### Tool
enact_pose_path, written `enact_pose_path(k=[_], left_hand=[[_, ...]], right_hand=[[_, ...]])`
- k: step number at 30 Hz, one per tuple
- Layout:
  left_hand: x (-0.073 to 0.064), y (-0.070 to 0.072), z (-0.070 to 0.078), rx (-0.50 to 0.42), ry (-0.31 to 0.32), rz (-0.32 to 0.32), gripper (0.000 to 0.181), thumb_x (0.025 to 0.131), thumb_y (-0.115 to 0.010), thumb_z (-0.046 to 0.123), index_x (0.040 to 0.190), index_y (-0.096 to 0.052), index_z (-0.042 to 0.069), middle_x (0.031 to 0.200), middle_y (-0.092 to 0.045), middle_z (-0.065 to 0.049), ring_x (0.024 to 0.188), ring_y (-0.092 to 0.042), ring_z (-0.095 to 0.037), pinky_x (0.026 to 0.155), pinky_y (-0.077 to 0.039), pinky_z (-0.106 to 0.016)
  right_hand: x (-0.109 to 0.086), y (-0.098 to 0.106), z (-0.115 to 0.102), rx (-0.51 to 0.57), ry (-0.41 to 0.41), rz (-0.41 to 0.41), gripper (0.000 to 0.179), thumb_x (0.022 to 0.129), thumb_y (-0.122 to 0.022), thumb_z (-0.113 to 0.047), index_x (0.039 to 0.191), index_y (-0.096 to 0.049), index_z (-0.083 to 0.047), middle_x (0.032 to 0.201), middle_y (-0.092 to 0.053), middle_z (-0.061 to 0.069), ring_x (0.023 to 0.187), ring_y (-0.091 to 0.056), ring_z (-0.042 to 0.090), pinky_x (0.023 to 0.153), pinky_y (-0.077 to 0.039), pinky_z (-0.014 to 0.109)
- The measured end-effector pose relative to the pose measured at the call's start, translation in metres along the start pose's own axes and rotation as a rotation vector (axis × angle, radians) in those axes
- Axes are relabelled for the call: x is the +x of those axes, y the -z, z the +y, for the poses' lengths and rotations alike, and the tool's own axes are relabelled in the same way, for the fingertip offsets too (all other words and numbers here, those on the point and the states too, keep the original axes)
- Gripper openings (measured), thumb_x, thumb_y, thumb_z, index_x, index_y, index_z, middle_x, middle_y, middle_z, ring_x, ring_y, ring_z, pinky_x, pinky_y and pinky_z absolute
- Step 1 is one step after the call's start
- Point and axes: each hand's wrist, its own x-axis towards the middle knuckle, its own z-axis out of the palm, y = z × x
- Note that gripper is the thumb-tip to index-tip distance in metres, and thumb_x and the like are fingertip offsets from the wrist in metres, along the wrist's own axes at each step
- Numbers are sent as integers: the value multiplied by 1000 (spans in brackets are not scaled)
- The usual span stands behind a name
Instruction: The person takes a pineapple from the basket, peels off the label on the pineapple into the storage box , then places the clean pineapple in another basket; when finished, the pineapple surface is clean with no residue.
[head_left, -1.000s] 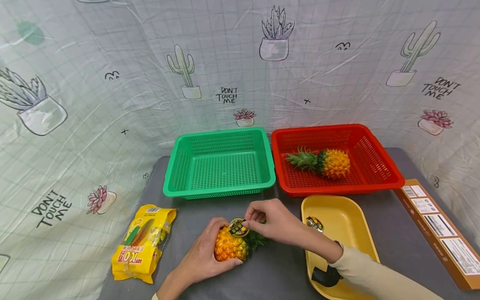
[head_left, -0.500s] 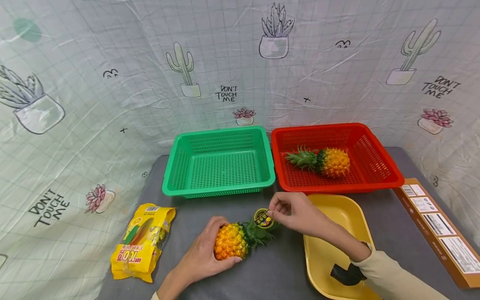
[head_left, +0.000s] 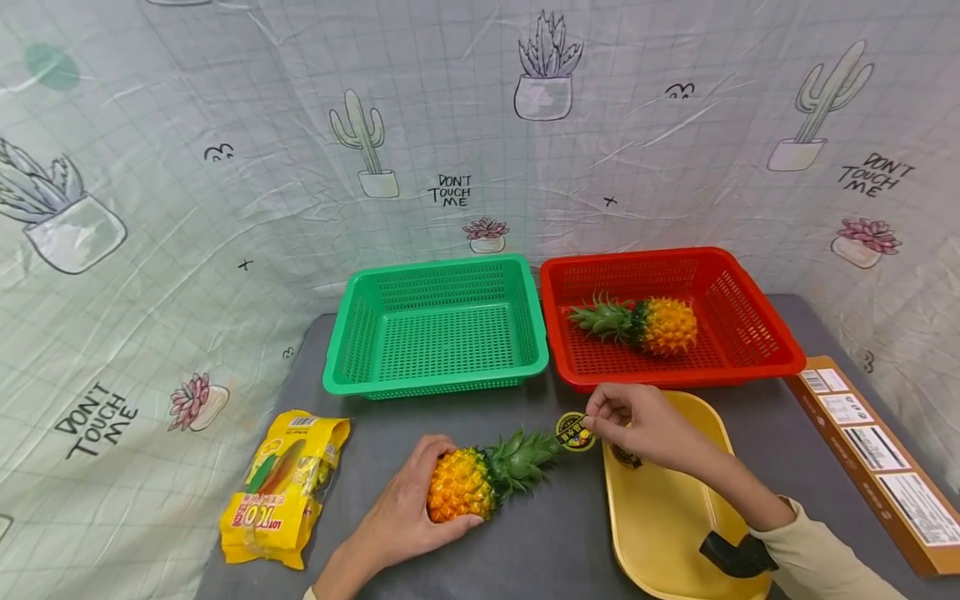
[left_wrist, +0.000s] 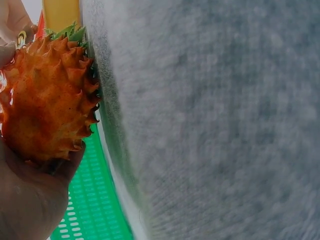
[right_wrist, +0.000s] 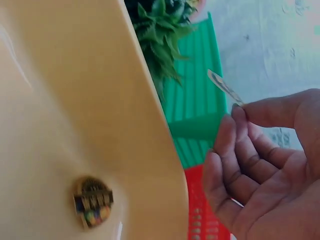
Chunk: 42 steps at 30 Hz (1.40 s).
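An orange pineapple [head_left: 461, 483] with a green crown [head_left: 521, 460] lies on its side on the grey table, crown pointing right. My left hand [head_left: 411, 500] grips its body, fingers over the far side and thumb on the near side. In the left wrist view the spiky base of the pineapple [left_wrist: 47, 100] shows close up. Between thumb and finger my right hand [head_left: 645, 423] pinches a round black-and-yellow sticker [head_left: 575, 432] near the yellow tray's left rim. Edge-on, the sticker [right_wrist: 225, 87] appears thin in the right wrist view. A similar sticker [right_wrist: 92, 202] lies in the tray.
The yellow tray [head_left: 660, 517] stands at the right front. Behind are a green basket [head_left: 450, 333] and a red basket [head_left: 750, 333] holding another pineapple [head_left: 667, 325]. A yellow snack bag [head_left: 285, 492] lies left; a long brown box [head_left: 870, 458] lies far right.
My right hand has moved right, carrying the sticker from the pineapple's body past its crown towards the yellow tray. The left hand and its pineapple have stayed in place.
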Motion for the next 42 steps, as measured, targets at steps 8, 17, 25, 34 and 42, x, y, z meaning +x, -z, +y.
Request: enact_pose_path(k=[8,17,25,34,42], left_hand=[[0,1,1,-3,11,-3,78,86,-83,61,143,-47,23,141,-42,12,109,-56,-8,90,-55,-42],[1,2,1,0,6,-1,78,86,-83,60,143,-47,20,140,-43,11,107,-56,-8,88,-55,-41],[1,2,1,0,1,-4,79,86,-83,59,143,-48,17,140,-43,11,107,-56,-8,88,-55,-41],[0,2,1,-6,-3,-3,76,87,-83,58,143,-47,21,141,-43,10,107,-56,-8,87,-55,-41],[0,2,0,-12,9,-6,78,86,-83,59,143,-47,20,142,-42,11,109,-56,-8,90,-55,-41]], right_hand=[[-11,17,11,-34,-18,-68,6,100,-72,-10,96,-69,-13,85,-69,0,70,-63,14,62,-53,30],[-22,30,21,-6,-4,-198,8,100,-72,-9,94,-66,-9,74,-66,2,62,-58,13,57,-49,29],[-27,39,27,63,-61,-262,6,100,-62,1,98,-65,-3,81,-68,8,66,-61,22,60,-52,32],[-30,46,39,121,-48,-373,6,100,-63,3,96,-65,-1,74,-63,8,62,-59,20,58,-51,31],[-27,37,52,21,-70,-414,9,96,-66,2,91,-67,-6,73,-61,-5,63,-53,7,58,-45,26]])
